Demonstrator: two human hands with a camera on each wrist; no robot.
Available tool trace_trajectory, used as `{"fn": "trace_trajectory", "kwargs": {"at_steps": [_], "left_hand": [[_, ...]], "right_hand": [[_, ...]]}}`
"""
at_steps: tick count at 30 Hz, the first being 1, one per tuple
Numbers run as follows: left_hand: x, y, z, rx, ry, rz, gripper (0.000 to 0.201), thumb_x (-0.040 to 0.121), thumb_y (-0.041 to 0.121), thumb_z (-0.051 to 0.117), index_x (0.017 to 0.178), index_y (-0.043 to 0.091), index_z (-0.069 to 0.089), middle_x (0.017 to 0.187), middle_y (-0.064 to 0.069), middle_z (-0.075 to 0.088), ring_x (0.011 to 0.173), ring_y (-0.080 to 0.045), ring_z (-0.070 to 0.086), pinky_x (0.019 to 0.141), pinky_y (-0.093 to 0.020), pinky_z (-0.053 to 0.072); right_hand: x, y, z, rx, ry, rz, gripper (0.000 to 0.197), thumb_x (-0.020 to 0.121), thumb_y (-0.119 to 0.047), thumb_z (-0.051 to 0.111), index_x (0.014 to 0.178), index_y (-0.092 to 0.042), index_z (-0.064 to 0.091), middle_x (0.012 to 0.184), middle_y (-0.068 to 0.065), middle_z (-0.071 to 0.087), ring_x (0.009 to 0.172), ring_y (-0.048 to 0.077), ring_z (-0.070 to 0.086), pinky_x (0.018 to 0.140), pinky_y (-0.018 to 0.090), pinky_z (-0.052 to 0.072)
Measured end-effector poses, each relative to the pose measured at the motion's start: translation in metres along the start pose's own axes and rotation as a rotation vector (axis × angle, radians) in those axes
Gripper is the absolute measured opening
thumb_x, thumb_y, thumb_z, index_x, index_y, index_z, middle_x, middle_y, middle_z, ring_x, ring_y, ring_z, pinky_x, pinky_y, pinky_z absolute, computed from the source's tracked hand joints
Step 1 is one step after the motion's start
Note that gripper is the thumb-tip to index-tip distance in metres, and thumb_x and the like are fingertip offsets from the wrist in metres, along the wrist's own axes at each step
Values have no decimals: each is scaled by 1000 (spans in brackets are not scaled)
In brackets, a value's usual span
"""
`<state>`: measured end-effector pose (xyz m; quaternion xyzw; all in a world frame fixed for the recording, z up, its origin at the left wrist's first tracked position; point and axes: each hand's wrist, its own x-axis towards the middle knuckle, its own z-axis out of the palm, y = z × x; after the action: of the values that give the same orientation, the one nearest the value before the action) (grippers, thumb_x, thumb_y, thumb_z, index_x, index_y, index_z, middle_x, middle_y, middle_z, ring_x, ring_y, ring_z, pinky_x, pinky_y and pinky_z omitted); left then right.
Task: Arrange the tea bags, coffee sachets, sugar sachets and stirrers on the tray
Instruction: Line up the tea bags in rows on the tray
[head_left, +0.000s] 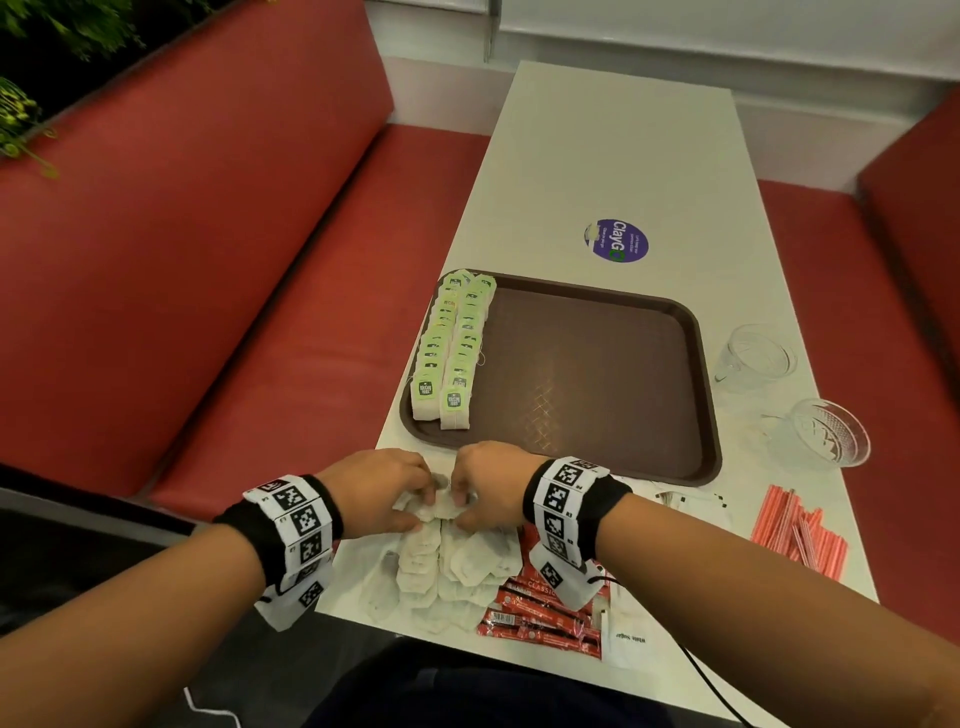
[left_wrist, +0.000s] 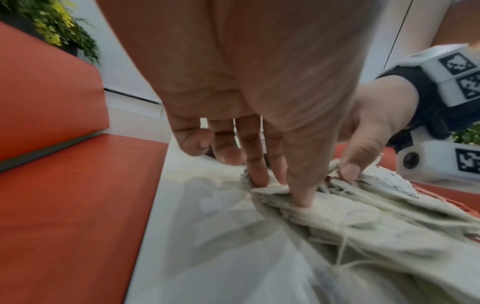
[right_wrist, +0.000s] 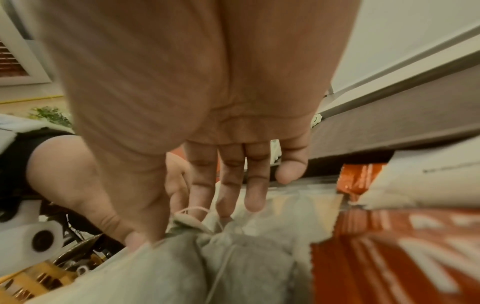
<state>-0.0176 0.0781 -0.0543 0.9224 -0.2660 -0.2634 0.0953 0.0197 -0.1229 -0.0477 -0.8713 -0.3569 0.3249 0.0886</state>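
Over on the left side of the brown tray (head_left: 597, 374) sit two neat overlapping rows of green-tagged tea bags (head_left: 452, 348), the rest of the tray floor showing bare. Just in front of it, at the table's near edge, the left hand (head_left: 376, 491) and right hand (head_left: 491, 486) meet over a heap of plain tea bags (head_left: 452, 566), each pinching the top bags between thumb and fingertips. To the right lie red coffee sachets (head_left: 540, 618), white sugar sachets (head_left: 631, 642), red-striped stirrers (head_left: 797, 530) and two clear glass cups (head_left: 756, 358), whose insides I cannot make out.

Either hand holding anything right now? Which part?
Both the left hand and right hand pinch the loose tea bags at the pile's far end.
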Motion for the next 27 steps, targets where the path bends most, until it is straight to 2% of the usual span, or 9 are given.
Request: {"fn": "trace_trajectory", "kwargs": {"at_steps": [2, 5, 8, 10, 15, 18, 20, 24, 27], "left_hand": [[-1, 0, 1, 7, 17, -11, 23, 88, 43, 63, 108, 32, 65, 116, 14, 60, 107, -8, 56, 87, -30, 48], [-1, 0, 0, -26, 90, -46, 18, 93, 40, 59, 107, 33, 68, 110, 14, 65, 103, -8, 58, 85, -27, 46], [0, 3, -7, -71, 215, -81, 18, 96, 36, 57, 109, 31, 69, 105, 14, 66, 84, -4, 50, 75, -23, 37], [2, 5, -15, -126, 309, -92, 15, 97, 35, 58, 105, 31, 69, 98, 14, 66, 75, -1, 45, 71, -24, 36], [8, 8, -31, -187, 385, -106, 10, 96, 34, 58, 99, 34, 68, 85, 17, 64, 63, 5, 48, 65, -27, 40], [14, 10, -36, -213, 418, -88, 9, 96, 33, 59, 97, 33, 68, 78, 14, 62, 66, 1, 51, 65, -30, 44], [17, 11, -39, -248, 451, -72, 7, 96, 31, 60, 96, 31, 67, 79, 14, 63, 71, -3, 55, 69, -32, 48], [24, 10, -44, -291, 565, -66, 7, 95, 28, 61, 91, 31, 65, 77, 19, 59, 74, -1, 54, 70, -32, 49], [26, 11, -45, -344, 631, -101, 5, 91, 30, 68, 96, 30, 67, 69, 22, 51, 69, 5, 51, 62, -18, 37]], "right_hand": [[-2, 1, 0, 36, 34, -5, 16, 82, -33, 69, 90, -19, 72, 98, 1, 67, 91, 24, 63, 82, 38, 55], [-5, 3, 0, 81, 117, 18, 17, 86, -31, 62, 92, -15, 68, 97, 5, 67, 89, 26, 62, 79, 38, 54], [-8, 5, -1, 199, 234, 54, 24, 90, -29, 57, 71, -16, 52, 73, 4, 57, 71, 24, 54, 64, 33, 47], [-9, 6, -3, 259, 287, 91, 31, 91, -27, 54, 65, -18, 40, 65, 2, 49, 64, 23, 48, 60, 33, 41], [-10, 10, -14, 392, 358, 104, 29, 89, -11, 55, 69, -20, 35, 67, -2, 46, 62, 17, 41, 61, 30, 35], [-11, 10, -18, 530, 350, 63, 17, 88, -16, 59, 91, -19, 43, 78, 0, 56, 62, 15, 48, 56, 28, 39], [-9, 10, -17, 492, 338, 43, 18, 87, -22, 61, 100, -18, 49, 85, 1, 60, 66, 15, 54, 58, 28, 43], [2, 18, -15, 412, 404, 56, 6, 92, -20, 55, 90, -14, 57, 84, 6, 64, 78, 27, 60, 69, 36, 48], [7, 22, -19, 490, 449, 98, 10, 94, -23, 58, 92, -13, 60, 86, 4, 66, 79, 23, 61, 68, 35, 49]]}}
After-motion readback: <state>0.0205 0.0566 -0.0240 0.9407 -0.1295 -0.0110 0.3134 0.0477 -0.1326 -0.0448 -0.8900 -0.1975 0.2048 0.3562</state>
